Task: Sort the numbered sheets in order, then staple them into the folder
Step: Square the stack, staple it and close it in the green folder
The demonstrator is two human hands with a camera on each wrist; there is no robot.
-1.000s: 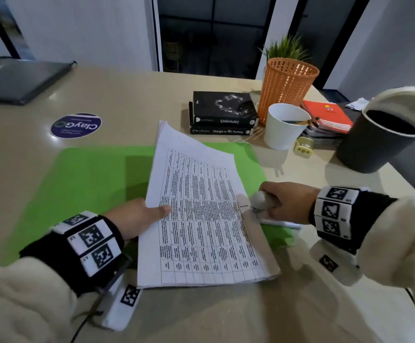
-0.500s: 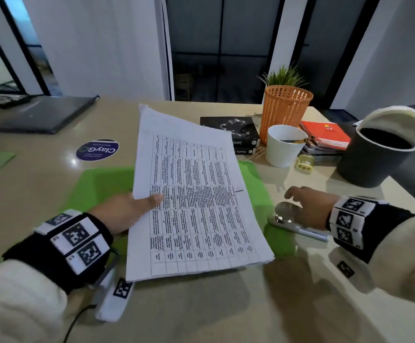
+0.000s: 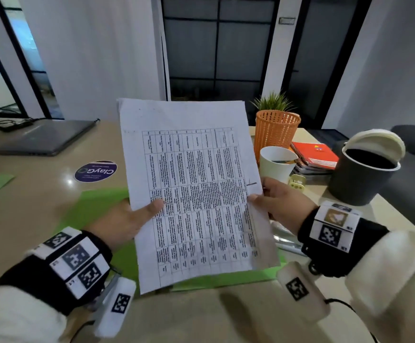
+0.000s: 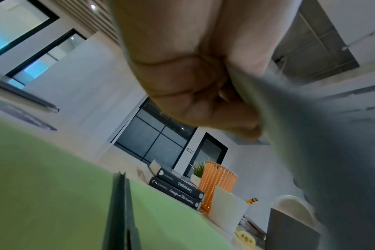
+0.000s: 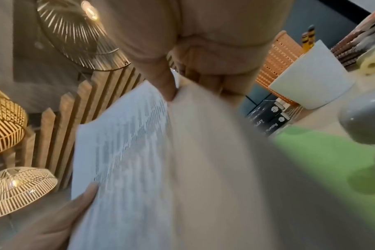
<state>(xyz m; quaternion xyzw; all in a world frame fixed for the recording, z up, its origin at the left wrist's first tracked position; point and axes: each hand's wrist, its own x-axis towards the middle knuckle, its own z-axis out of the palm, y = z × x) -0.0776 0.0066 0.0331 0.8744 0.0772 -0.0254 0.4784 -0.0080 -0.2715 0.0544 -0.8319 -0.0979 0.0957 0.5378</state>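
Note:
The stack of printed sheets (image 3: 196,194) is held up off the table, tilted toward me, with a table of text on the top page. My left hand (image 3: 137,219) pinches its left edge, thumb on the front. My right hand (image 3: 270,201) pinches the right edge just below a staple mark. In the wrist views the fingers of each hand curl round the paper (image 4: 310,152) (image 5: 139,152). The open green folder (image 3: 95,209) lies flat on the table under the sheets. The silver stapler (image 3: 285,240) lies on the table beneath my right wrist, mostly hidden; its grey head (image 5: 362,121) shows in the right wrist view.
An orange mesh basket (image 3: 275,132), a white cup (image 3: 275,164), red notebooks (image 3: 315,154) and a dark bin (image 3: 359,179) crowd the back right. Two black books (image 4: 178,189) lie behind the folder. A closed laptop (image 3: 43,137) and a round sticker (image 3: 95,171) sit at left.
My right hand let go of the stapler, which stays on the table, and took the sheets' right edge. Both hands raised the stack off the folder.

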